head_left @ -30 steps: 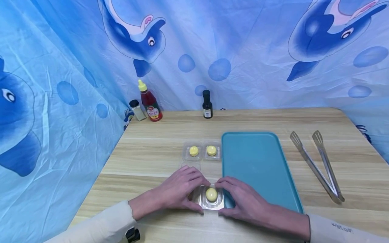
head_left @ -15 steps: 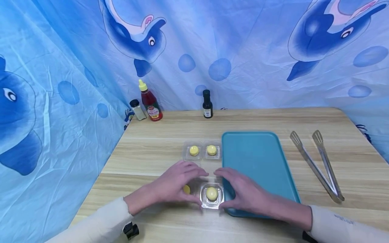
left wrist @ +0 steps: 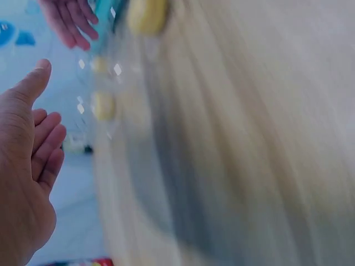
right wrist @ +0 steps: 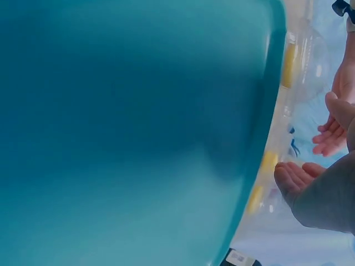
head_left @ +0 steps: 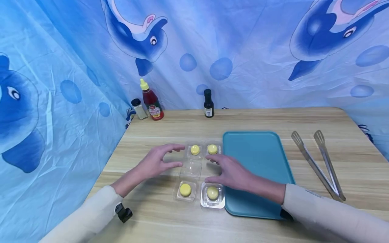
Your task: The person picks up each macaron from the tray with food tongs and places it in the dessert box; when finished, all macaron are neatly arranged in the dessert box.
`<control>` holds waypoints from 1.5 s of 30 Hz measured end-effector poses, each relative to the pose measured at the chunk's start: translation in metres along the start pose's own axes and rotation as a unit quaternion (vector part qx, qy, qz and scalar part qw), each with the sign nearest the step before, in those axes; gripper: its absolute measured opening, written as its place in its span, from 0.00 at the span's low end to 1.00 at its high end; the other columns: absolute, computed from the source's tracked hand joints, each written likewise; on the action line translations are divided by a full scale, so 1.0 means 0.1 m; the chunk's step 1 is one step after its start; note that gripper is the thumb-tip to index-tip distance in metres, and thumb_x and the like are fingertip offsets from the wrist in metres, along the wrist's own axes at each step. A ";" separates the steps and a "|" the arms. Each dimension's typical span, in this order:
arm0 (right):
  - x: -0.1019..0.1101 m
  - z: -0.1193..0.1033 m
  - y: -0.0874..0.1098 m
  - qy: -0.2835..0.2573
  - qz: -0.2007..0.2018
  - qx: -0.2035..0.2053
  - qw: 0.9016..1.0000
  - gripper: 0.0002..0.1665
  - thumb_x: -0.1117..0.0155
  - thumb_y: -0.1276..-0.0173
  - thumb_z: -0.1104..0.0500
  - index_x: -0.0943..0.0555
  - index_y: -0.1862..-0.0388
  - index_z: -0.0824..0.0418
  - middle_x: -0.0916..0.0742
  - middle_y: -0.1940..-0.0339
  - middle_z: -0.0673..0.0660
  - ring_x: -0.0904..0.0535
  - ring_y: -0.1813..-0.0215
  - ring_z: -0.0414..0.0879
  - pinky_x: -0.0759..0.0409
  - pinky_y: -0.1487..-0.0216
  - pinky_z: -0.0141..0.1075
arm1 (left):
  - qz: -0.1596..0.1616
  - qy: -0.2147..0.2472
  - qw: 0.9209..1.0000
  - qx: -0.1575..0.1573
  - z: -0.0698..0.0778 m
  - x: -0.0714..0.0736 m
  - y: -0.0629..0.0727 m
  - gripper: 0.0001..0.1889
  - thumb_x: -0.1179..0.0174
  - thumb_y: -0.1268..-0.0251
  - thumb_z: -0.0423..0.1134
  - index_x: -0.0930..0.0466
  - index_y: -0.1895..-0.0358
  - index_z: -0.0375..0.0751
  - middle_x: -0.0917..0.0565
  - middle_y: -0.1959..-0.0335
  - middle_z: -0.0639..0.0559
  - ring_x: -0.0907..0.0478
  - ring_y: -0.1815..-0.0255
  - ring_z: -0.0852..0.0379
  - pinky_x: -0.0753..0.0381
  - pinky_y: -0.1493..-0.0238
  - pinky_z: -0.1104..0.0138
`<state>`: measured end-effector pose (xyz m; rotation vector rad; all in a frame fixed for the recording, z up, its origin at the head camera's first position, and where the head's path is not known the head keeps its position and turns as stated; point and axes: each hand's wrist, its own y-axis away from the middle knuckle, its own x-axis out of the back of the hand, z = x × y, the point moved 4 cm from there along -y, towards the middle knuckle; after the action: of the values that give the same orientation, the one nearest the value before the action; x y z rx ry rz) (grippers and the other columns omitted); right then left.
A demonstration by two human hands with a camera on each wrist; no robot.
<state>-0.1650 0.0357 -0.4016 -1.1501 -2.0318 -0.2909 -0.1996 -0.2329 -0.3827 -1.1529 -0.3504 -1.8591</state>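
Observation:
Several yellow macarons sit in small clear plastic boxes. At the front right, a box (head_left: 204,203) holds a pale macaron (head_left: 212,193). Beside it on the left, a clear box (head_left: 175,195) holds a yellow macaron (head_left: 185,190), with a clear lid (head_left: 191,168) behind it. Farther back are a left macaron (head_left: 195,150) and a right macaron (head_left: 212,149). My left hand (head_left: 158,160) hovers left of the boxes, fingers spread, holding nothing. My right hand (head_left: 231,172) is over the tray's left edge, behind the front-right box, also holding nothing.
A teal tray (head_left: 258,152) lies right of the boxes, with metal tongs (head_left: 316,168) beyond it. A red sauce bottle (head_left: 153,104), a shaker (head_left: 139,109) and a dark bottle (head_left: 208,104) stand at the back edge, before a blue dolphin curtain (head_left: 243,50).
Both hands have come away from the front-right box and moved back, the left one also leftward. The front-left box and its macaron have come into full view.

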 end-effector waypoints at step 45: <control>-0.29 0.01 -0.27 -0.072 0.009 -0.044 0.996 0.37 0.16 0.38 0.57 0.20 0.34 0.70 0.11 0.42 0.64 0.14 0.41 0.58 0.15 0.38 0.51 | -0.071 0.039 0.996 0.040 -0.28 -0.18 0.17 0.36 0.21 0.40 0.52 0.20 0.29 0.46 0.15 0.36 0.60 0.18 0.38 0.59 0.20 0.31 0.52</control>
<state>-0.1781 0.0027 -0.4185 -1.2747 -2.1523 -0.2984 -0.1986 -0.2504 -0.4158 -1.0211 -0.4693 -1.9874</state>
